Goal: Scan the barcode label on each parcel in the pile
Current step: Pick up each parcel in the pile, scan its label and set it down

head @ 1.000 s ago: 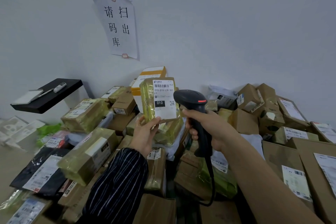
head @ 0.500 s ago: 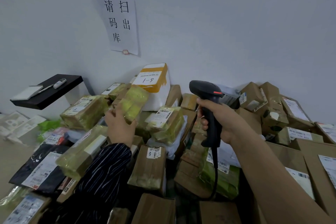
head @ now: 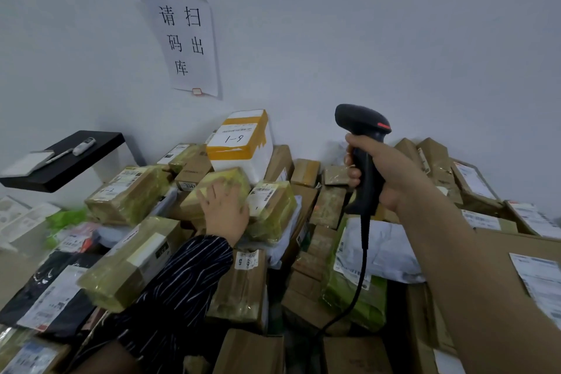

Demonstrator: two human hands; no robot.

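**Scanning parcels, loads still to go**

Left hand (head: 225,213) lies flat, fingers spread, on a yellow-taped parcel (head: 233,177) atop the pile (head: 127,264). Right hand (head: 387,176) wraps the scanner (head: 361,120) handle, aimed at no label. Guessing most of it is unscanned.

Soft, even indoor light, no hard shadows or glare; wide-angle bending at edges, slight motion blur lower left

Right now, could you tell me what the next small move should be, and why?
Probably lift the left hand off the yellow-taped parcel, which was held up to the scanner a second ago and now lies on the pile, and aim the scanner at the neighbouring parcel, whose barcode label faces up.
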